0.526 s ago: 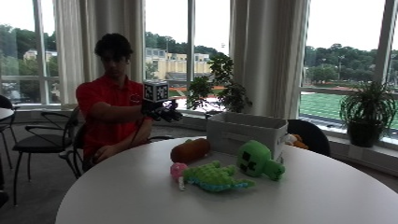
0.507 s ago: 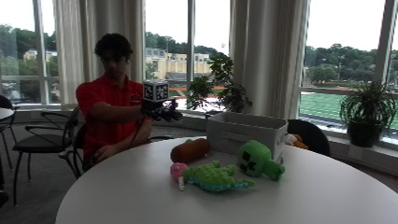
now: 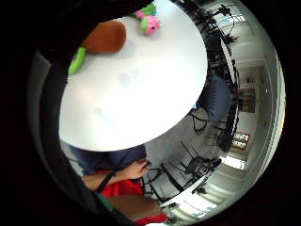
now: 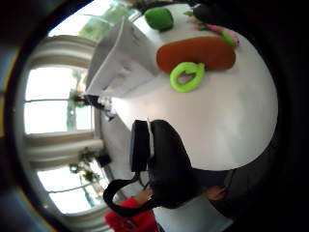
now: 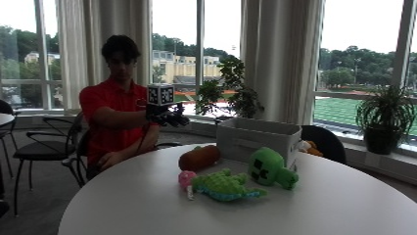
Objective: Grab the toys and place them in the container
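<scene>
Several plush toys lie on the round white table [image 5: 130, 205]. A brown-orange plush [image 5: 199, 156] with a green loop [image 4: 187, 76] lies nearest the person. In front of it is a green knobbly plush [image 5: 224, 186] with a pink head [image 5: 186, 178], and a green block-faced plush [image 5: 270, 169] lies beside the container. The grey-white container [image 5: 257, 139] stands open-topped at the table's far side. My gloved right hand [image 5: 171, 116] hangs in the air above the table's far edge, left of the container, with relaxed fingers [image 4: 166, 164] holding nothing. The brown-orange plush [image 4: 198, 53] lies ahead of the palm.
A tan toy [image 5: 306, 146] peeks out behind the container. The person's bare left hand [image 5: 107, 159] rests low by the table edge. Black chairs [image 5: 39, 152] stand to the left, and potted plants [image 5: 381, 120] line the window sill.
</scene>
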The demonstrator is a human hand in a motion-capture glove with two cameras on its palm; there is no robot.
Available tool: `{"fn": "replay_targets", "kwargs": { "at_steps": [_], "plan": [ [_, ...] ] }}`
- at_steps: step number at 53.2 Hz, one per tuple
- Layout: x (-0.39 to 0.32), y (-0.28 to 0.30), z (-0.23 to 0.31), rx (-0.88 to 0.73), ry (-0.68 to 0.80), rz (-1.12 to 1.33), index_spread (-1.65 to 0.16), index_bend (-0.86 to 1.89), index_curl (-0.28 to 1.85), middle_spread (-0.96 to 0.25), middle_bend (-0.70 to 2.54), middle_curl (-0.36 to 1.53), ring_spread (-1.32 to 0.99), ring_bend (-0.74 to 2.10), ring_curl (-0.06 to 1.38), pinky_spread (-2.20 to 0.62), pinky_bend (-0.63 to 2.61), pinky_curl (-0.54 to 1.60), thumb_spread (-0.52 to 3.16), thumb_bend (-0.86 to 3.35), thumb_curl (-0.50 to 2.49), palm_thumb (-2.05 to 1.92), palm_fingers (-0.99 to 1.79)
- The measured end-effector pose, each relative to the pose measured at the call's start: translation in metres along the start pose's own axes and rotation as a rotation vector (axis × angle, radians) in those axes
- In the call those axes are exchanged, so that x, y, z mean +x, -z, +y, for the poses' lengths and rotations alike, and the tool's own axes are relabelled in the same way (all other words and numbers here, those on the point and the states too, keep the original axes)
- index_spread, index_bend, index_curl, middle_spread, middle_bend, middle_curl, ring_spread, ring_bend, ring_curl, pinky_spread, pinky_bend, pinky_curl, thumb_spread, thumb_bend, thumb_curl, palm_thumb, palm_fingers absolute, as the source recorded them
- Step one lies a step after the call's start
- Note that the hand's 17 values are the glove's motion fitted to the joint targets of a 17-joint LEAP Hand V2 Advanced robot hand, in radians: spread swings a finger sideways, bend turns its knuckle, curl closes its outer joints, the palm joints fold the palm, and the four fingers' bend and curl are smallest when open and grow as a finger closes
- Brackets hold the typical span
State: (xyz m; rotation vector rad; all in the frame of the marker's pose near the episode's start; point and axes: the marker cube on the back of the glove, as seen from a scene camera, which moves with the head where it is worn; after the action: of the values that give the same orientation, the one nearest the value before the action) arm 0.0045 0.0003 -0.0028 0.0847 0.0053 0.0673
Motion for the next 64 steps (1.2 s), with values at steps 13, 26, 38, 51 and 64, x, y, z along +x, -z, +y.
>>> {"fn": "replay_targets", "kwargs": {
  "at_steps": [13,26,38,51,64],
  "plan": [
    [0.005,0.013,-0.034,0.060,0.191,0.100,-0.33,0.10,0.21,-0.17,0.19,0.25,-0.20,0.27,0.20,0.02,0.53,0.28,1.16,-0.04,0.17,-0.04,-0.07],
    [-0.012,-0.021,-0.102,-0.084,0.278,0.160,-0.29,-0.02,0.11,-0.08,0.12,0.23,-0.09,0.18,0.21,0.10,1.00,0.41,1.05,-0.03,0.24,-0.01,-0.32],
    [-0.013,-0.062,-0.145,-0.270,0.323,0.146,-0.27,-0.04,0.04,-0.01,0.10,0.21,-0.03,0.21,0.25,0.11,1.21,0.46,0.99,-0.03,0.27,0.00,-0.38],
    [-0.038,-0.112,-0.150,-0.255,0.348,0.228,-0.28,-0.04,0.00,0.00,0.14,0.21,0.00,0.27,0.30,0.08,1.32,0.46,1.01,-0.01,0.30,0.07,-0.33],
    [-0.021,-0.117,-0.178,-0.173,0.353,0.182,-0.38,0.03,-0.02,-0.26,0.54,0.34,-0.30,0.95,0.45,-0.07,1.04,0.34,1.11,0.01,0.34,0.15,0.32]
  ]
}}
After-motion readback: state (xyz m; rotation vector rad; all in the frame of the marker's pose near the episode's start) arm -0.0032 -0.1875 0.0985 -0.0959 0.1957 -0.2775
